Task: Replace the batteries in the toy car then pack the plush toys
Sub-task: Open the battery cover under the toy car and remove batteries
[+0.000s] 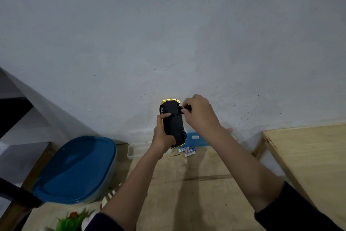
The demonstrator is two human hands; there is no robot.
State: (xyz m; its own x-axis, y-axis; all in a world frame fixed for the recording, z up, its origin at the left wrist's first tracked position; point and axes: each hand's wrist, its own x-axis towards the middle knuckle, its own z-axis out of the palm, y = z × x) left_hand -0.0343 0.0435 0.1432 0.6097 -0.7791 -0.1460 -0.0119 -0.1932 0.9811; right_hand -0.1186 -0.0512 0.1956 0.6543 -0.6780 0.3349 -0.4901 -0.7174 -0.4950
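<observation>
Well left of the toy car (173, 122) sits a blue-lidded tub (74, 169). The left hand (162, 135) grips the car, which is raised above the counter (187, 193) with its underside facing the camera. The right hand (198, 112) pinches a small dark piece (181, 109) at the car's edge. Batteries (188, 152) lie just below the car.

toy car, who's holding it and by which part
The left hand grips the gold toy car with black underside round its lower half; the right hand pinches a small dark piece at its side.
</observation>
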